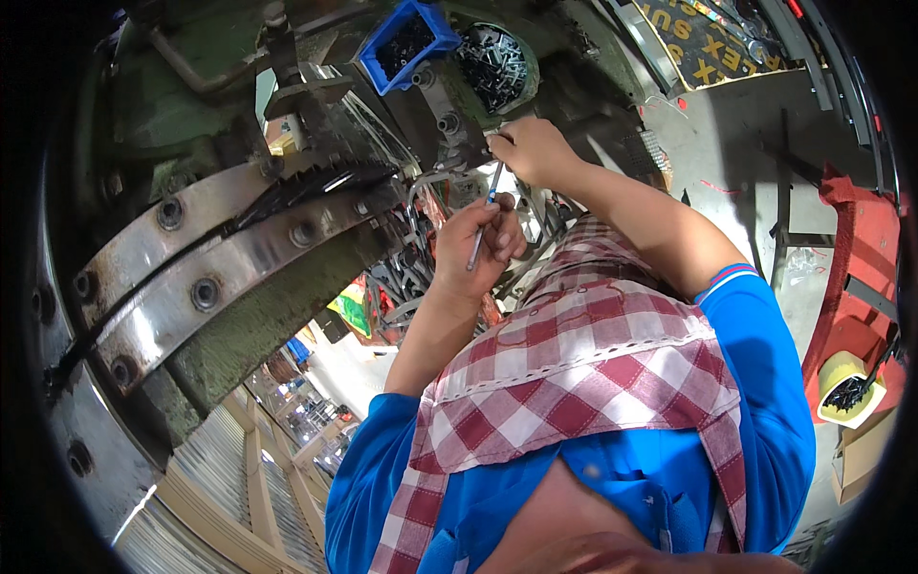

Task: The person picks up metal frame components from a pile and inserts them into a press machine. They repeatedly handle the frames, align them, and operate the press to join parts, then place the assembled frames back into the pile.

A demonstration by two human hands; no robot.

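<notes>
My left hand (463, 241) is closed round a thin grey rod (496, 179) with a blue band partway along it. The rod slants upward, its lower end sticking out below my fingers. At its upper end my right hand (537, 153) is closed in a pinch, the fingertips by the rod's tip. Whatever small part sits between those fingertips is too hidden to make out. Just beyond the right hand stands a round tub (525, 94) full of small metal pieces. Beside it is a blue bin (443, 40) with small dark parts.
To the left rises a green machine (253, 330) with a curved, bolted steel rail (244, 251). A metal fitting with bolts (448, 122) stands in front of the bins. At the right are a red cloth-covered seat or stand (851, 258) and a yellow container (849, 417) of dark pieces.
</notes>
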